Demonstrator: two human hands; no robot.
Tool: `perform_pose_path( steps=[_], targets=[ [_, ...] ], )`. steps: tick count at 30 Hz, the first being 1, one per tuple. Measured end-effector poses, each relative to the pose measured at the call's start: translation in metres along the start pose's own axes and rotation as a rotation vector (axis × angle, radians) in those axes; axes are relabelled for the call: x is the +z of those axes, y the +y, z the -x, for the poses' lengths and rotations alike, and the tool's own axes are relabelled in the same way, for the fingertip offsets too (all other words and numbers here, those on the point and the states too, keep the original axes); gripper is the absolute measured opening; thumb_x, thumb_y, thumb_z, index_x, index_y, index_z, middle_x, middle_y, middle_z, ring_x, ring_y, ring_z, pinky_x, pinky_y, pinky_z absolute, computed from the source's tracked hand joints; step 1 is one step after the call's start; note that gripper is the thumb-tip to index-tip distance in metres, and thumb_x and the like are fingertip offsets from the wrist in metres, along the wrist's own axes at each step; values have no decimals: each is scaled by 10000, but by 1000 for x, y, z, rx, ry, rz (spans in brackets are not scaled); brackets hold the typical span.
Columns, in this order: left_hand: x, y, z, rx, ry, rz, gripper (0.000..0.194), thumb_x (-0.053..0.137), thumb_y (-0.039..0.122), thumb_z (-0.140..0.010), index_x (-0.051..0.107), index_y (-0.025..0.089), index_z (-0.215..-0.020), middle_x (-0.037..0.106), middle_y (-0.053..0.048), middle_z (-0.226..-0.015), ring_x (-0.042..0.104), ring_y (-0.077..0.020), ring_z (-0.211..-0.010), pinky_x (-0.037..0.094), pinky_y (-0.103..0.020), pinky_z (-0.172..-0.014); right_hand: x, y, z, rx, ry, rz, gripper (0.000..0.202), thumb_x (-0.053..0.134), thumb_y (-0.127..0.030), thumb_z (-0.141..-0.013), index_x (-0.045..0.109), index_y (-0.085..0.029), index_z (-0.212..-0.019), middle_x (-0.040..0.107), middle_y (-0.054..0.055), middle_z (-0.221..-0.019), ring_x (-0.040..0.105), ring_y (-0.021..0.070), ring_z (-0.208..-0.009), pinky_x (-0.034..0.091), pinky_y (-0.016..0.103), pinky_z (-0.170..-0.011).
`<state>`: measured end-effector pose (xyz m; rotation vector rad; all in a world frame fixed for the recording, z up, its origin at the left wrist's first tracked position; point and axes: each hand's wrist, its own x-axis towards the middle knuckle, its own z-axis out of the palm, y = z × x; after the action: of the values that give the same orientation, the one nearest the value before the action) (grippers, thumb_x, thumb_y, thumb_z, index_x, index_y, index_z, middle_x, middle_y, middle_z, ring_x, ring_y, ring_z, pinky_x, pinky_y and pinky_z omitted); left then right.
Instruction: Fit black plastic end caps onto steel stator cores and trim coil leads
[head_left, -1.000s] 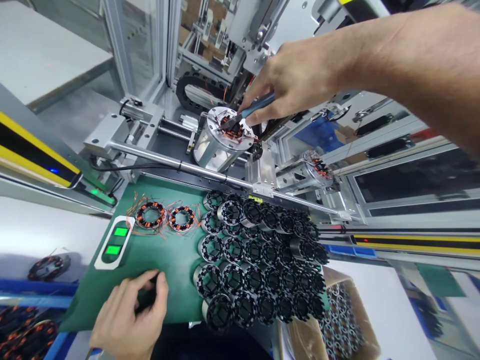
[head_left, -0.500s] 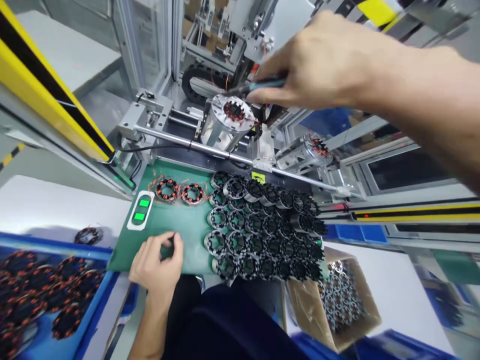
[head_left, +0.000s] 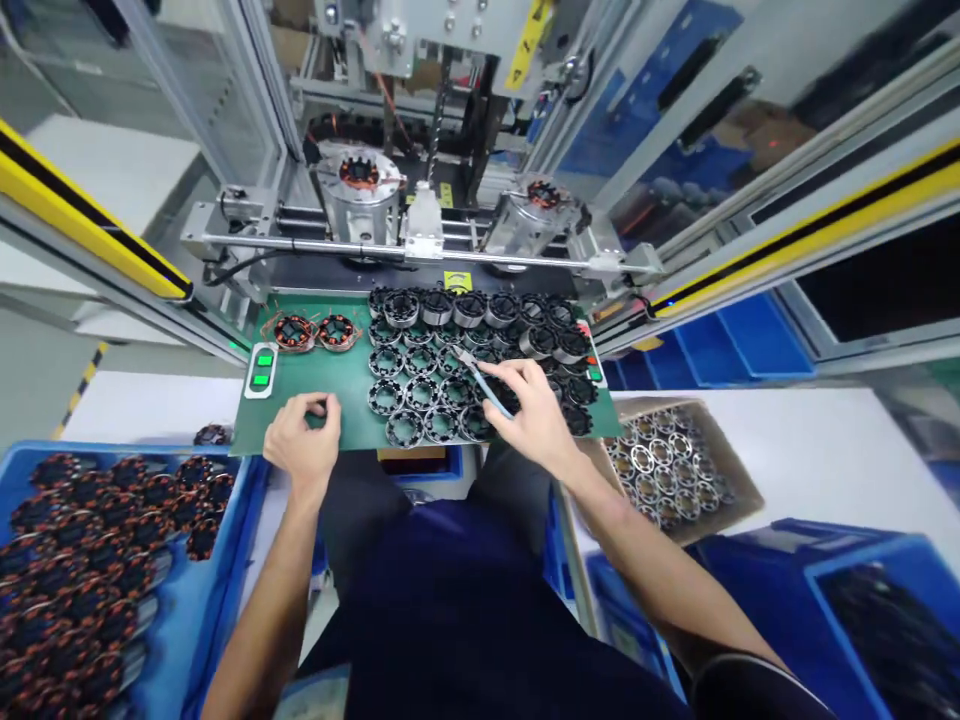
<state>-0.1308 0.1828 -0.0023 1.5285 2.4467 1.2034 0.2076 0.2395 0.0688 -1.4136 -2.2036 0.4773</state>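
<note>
My right hand (head_left: 529, 405) grips a pair of cutting pliers (head_left: 484, 385) with light-blue handles. The jaws point up and left, above the rows of bare stator cores (head_left: 421, 390) with black insulators. Loosely curled, my left hand (head_left: 304, 440) rests at the front of the green work surface (head_left: 337, 385), and I see nothing between its thumb and forefinger. Beyond it lie two copper-wound stators (head_left: 336, 330) with loose wire ends. Behind the rail, one wound stator (head_left: 358, 172) sits on the left round fixture (head_left: 364, 215) and another (head_left: 541, 193) on the right one.
A blue bin (head_left: 199, 590) of wound stators stands at left, with a single stator (head_left: 212, 434) beside it. At right is a cardboard box (head_left: 731, 480) of metal rings. Yellow-black posts (head_left: 97, 225) flank the machine; a metal rail (head_left: 300, 243) crosses its front. Green-lit buttons (head_left: 261, 370) sit at left.
My right hand has come back from the left fixture with the pliers and is now over the stator cores. My left hand keeps its place on the work surface. The head view has shifted.
</note>
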Motion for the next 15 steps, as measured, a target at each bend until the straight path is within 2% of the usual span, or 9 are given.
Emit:
perform_pose_path(
  steps=[2,4,7,9,11,13,15],
  targets=[
    [-5,10,1,60,-37,12,206,697,363,-1056,764,213,-932,699,-5,-797,530,-170,-655,411,-328,-738,14,8,5,8,30,-2,493,602,-427,-1083,740,-387,-1555,685,166,-1480,681,441,-1427,592,763,-1240],
    [-15,22,-1,151,-73,24,208,704,370,-1051,768,208,-936,715,-11,-814,551,-165,-660,447,-334,-778,13,12,5,-19,18,-7,446,615,-472,-1095,785,-354,-1490,696,170,-1557,647,454,-1510,550,778,-1290],
    [-38,45,-26,299,-88,29,216,757,403,-1013,780,221,-898,756,-40,-850,620,-199,-745,494,-390,-900,-22,17,-4,-84,-20,-11,455,639,-506,-1106,783,-336,-1502,739,152,-1568,658,427,-1525,563,738,-1299],
    [-56,67,-63,378,-77,31,232,754,435,-1018,792,236,-905,778,-62,-907,661,-231,-822,521,-425,-956,-61,21,-19,-106,-36,1,519,638,-520,-1117,727,-314,-1585,782,143,-1514,721,400,-1447,603,697,-1262],
    [-69,97,-116,460,-93,5,254,731,481,-1048,818,251,-985,799,-83,-1025,698,-263,-943,551,-451,-1016,-103,26,-48,-94,-48,28,612,646,-514,-1122,631,-279,-1687,838,132,-1387,805,366,-1280,654,642,-1186],
    [-71,133,-176,596,-155,-155,356,676,547,-1093,839,239,-1168,794,-129,-1194,702,-324,-1160,564,-497,-1105,-138,30,-88,-55,-66,76,706,680,-475,-1115,528,-246,-1765,873,114,-1223,848,324,-1091,691,566,-1087],
    [-59,167,-231,663,-264,-407,531,728,578,-1060,787,210,-1439,731,-181,-1455,614,-398,-1413,534,-557,-1215,-162,34,-138,4,-76,155,731,714,-419,-1112,497,-223,-1781,870,127,-1153,842,330,-1086,661,573,-1120]
  ],
)
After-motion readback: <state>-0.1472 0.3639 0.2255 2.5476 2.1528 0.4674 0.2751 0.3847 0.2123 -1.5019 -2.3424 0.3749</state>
